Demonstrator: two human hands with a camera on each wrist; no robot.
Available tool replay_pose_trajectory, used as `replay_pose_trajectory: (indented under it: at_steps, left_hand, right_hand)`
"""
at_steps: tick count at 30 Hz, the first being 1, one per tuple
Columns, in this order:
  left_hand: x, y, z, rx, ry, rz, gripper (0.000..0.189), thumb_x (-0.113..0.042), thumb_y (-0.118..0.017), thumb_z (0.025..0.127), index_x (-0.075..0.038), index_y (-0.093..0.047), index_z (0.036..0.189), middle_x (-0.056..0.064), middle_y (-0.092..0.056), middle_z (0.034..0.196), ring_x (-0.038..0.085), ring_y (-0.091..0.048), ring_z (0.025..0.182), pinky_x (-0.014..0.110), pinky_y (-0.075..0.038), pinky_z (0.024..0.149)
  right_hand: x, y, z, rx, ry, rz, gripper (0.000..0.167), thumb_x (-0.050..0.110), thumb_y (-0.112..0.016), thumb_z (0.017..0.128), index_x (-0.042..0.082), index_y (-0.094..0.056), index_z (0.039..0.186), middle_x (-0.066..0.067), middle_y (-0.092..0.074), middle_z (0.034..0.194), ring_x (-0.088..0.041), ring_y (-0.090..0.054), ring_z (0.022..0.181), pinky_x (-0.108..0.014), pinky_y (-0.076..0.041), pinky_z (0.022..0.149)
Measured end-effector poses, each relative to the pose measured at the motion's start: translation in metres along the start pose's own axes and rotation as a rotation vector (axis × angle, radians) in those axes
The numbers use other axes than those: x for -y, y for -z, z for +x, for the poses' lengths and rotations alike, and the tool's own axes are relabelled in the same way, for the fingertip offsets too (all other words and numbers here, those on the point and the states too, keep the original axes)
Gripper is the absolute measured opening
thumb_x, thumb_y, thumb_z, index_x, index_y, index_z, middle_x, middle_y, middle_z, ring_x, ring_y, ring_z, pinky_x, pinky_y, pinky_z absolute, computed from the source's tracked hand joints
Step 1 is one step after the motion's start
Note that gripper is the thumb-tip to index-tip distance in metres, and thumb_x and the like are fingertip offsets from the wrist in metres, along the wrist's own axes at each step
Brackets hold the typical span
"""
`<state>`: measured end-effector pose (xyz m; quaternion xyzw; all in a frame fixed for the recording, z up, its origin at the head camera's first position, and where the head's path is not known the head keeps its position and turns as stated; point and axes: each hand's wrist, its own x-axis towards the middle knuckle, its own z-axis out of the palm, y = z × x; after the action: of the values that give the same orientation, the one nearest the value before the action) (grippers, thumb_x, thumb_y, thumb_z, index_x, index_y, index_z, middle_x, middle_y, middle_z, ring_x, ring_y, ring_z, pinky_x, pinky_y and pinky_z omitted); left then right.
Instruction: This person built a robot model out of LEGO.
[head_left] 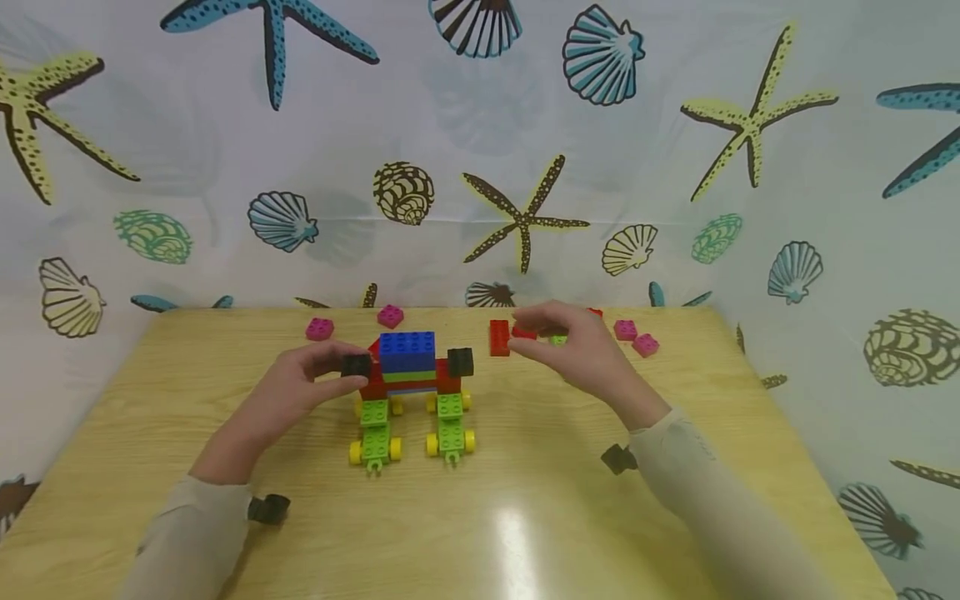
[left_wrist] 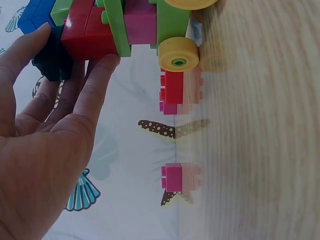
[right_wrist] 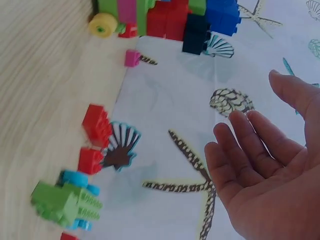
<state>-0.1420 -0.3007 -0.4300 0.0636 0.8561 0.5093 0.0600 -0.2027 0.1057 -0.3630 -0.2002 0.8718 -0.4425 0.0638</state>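
A toy-brick model stands near the middle of the table, with a blue brick (head_left: 407, 350) on top over red and green ones. Yellow-wheeled green bases (head_left: 376, 442) stand in two rows below it. My left hand (head_left: 303, 379) pinches a black brick (head_left: 356, 365) at the model's left side; in the left wrist view, fingertips also touch the adjoining red brick (left_wrist: 90, 31). A second black brick (head_left: 461, 362) sits on the right side. To the right, my right hand (head_left: 581, 354) hovers with loosely bent fingers, holding nothing, as its empty palm shows in the right wrist view.
Behind the right hand lie a red brick (head_left: 499, 337), more bricks partly hidden by it, and pink bricks (head_left: 626, 330). Further pink bricks (head_left: 319, 328) lie at the back left. A shell-and-starfish cloth (head_left: 450, 125) hangs along the table's (head_left: 540, 500) back edge.
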Motion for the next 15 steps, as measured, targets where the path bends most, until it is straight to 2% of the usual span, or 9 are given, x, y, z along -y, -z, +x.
replay_pose_trajectory:
  at_steps: [7,15]
  left_hand:
    - [0.001,0.000,0.001,0.003,-0.005,-0.003,0.051,-0.034,-0.078,0.108,-0.012,-0.065,0.152,0.015,-0.065,0.156,0.046,-0.052,0.157,0.066,-0.049,0.125]
    - [-0.001,0.002,0.001,0.002,-0.001,-0.001,0.049,-0.034,-0.078,0.108,-0.011,-0.066,0.150,0.015,-0.066,0.156,0.046,-0.053,0.156,0.066,-0.049,0.125]
  right_hand:
    - [-0.039,0.019,-0.008,0.000,-0.077,-0.072,0.047,0.043,-0.083,0.101,0.020,-0.075,0.142,-0.006,-0.075,0.144,-0.034,-0.070,0.132,-0.057,-0.060,0.112]
    - [-0.083,0.032,-0.007,0.005,-0.137,-0.152,0.056,0.034,-0.079,0.105,0.006,-0.066,0.152,-0.016,-0.068,0.156,-0.041,-0.061,0.146,-0.059,-0.053,0.124]
